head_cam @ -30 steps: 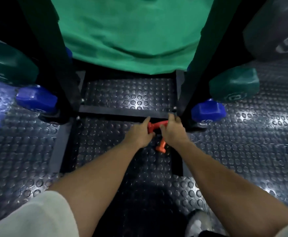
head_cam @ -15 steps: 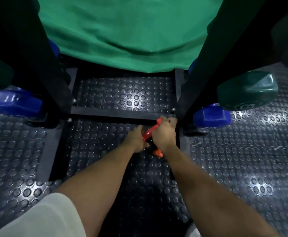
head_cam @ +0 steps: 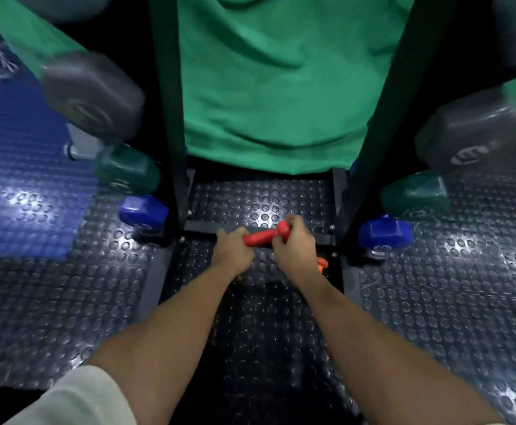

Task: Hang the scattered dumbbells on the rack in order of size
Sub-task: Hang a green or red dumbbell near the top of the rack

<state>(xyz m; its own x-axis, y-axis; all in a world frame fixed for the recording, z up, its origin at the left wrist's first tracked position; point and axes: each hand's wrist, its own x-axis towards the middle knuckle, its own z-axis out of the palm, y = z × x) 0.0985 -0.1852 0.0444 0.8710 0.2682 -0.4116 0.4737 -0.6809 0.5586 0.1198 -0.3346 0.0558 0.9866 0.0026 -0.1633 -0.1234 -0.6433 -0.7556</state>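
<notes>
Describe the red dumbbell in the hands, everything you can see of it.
The red dumbbell is small and bright red, with a smooth, matte coating that looks like vinyl or rubber. A thin straight handle widens into a blocky head at its right end; the left end is hidden. It lies almost level, right end slightly higher, just above the rack's bottom crossbar. The left hand grips its left end and the right hand curls round it below the right head. Nothing else visibly touches it.
</notes>
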